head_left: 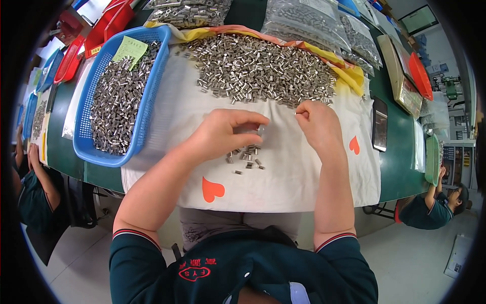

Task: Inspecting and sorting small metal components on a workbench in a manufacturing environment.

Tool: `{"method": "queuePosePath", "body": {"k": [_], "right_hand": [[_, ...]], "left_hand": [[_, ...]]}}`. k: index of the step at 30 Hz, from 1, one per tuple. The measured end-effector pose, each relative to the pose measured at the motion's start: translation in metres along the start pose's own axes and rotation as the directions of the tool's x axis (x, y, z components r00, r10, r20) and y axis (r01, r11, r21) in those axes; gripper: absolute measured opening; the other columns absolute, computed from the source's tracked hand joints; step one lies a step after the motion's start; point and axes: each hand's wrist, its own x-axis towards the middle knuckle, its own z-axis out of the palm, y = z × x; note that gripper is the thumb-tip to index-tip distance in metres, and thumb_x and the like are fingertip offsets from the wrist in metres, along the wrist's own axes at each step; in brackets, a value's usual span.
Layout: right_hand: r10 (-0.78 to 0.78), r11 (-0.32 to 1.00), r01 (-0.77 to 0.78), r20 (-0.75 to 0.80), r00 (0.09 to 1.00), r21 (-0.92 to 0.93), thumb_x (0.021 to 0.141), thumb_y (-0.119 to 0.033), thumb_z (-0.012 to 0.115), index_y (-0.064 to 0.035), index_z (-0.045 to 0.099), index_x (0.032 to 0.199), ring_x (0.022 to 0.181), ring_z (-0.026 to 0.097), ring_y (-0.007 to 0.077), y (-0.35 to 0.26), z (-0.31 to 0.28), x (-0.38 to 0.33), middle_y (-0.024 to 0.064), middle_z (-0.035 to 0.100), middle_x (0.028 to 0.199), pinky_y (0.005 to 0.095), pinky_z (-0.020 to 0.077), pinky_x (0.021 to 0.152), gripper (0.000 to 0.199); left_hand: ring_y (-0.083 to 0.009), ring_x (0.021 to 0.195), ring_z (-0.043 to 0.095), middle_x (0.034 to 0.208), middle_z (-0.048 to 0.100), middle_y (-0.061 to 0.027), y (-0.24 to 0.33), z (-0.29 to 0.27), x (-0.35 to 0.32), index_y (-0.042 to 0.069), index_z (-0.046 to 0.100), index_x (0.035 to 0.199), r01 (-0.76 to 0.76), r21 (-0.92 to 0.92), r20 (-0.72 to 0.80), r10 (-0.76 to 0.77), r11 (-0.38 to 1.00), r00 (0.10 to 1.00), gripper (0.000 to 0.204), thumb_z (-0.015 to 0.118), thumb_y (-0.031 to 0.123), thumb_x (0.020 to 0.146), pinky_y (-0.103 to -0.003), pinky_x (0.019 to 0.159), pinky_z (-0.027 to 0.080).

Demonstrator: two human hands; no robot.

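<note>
My left hand (223, 133) is curled above the cloth, with a small, shiny, clear-looking piece (260, 130) between its thumb and fingers; its exact kind is too small to make out. To the right, my right hand (318, 124) pinches a small metal cylinder (296, 114), mostly covered by the fingertips. Beneath the left hand lie several loose metal cylinders (249, 165) on the white cloth (273, 192). Beyond both hands spreads a large heap of the same short silvery cylinders (263, 68).
A blue plastic basket (81, 126) of metal cylinders, with a yellow-green note (130, 49), stands at left. Filled clear bags (304, 23) line the back. A dark phone (379, 124) lies at right on the green table (397, 175). Other people sit at both sides.
</note>
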Motion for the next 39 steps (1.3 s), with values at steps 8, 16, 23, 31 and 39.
{"method": "queuePosePath", "body": {"k": [8,16,23,31,39], "right_hand": [[-0.102,0.835,0.045,0.073,0.992,0.549,0.072,-0.007,0.058,-0.0016,0.059,0.077,0.065,0.056,0.0138,-0.026,0.001,-0.007,0.0059,0.06,0.071,0.0262,0.0451,0.061,0.007],[-0.241,0.698,0.138,0.049,0.969,0.703,0.072,-0.004,0.061,-0.001,0.06,0.078,0.065,0.053,0.0097,-0.036,0.007,-0.012,0.0028,0.06,0.074,0.0227,0.0435,0.061,0.007],[-0.286,0.804,0.279,-0.07,0.956,0.526,0.068,-0.004,0.061,-0.0017,0.058,0.074,0.066,0.056,0.0166,-0.039,0.013,-0.016,0.0057,0.057,0.068,0.0266,0.0443,0.06,0.007],[-0.344,0.864,0.373,-0.145,0.928,0.337,0.069,-0.005,0.062,-0.0025,0.058,0.074,0.065,0.056,0.016,-0.041,0.017,-0.018,0.0055,0.059,0.07,0.026,0.0435,0.059,0.007],[-0.13,0.792,-0.015,0.193,0.973,0.61,0.071,-0.006,0.063,-0.0011,0.06,0.08,0.063,0.051,0.0066,-0.028,0.005,-0.008,-0.0003,0.058,0.07,0.0215,0.0413,0.059,0.01]], "left_hand": [[-0.0123,0.076,0.059,0.088,0.062,-0.0066,0.008,0.003,-0.006,0.003,0.059,0.099,-0.297,0.489,0.174,0.242,0.821,0.955,0.03,0.066,0.002,0.07,-0.025,0.066,0.047],[-0.0072,0.08,0.056,0.09,0.06,-0.0048,-0.007,-0.005,0.005,-0.003,0.052,0.11,-0.044,-0.251,0.001,0.046,0.967,0.999,0.036,0.061,0.0,0.076,-0.02,0.071,0.047],[-0.0067,0.078,0.056,0.089,0.06,-0.0039,-0.004,-0.004,0.004,-0.003,0.053,0.109,-0.025,-0.218,-0.001,0.026,0.976,1.0,0.035,0.063,0.001,0.076,-0.02,0.07,0.047],[-0.0052,0.074,0.055,0.083,0.06,-0.0015,-0.004,-0.001,0.004,-0.001,0.057,0.106,-0.022,0.002,-0.107,0.022,1.0,0.994,0.035,0.066,0.004,0.073,-0.019,0.066,0.046],[-0.004,0.073,0.054,0.082,0.06,0.0001,-0.004,-0.001,0.001,0.001,0.058,0.105,0.013,-0.017,0.012,-0.013,1.0,1.0,0.033,0.066,0.004,0.073,-0.019,0.066,0.046]]}}
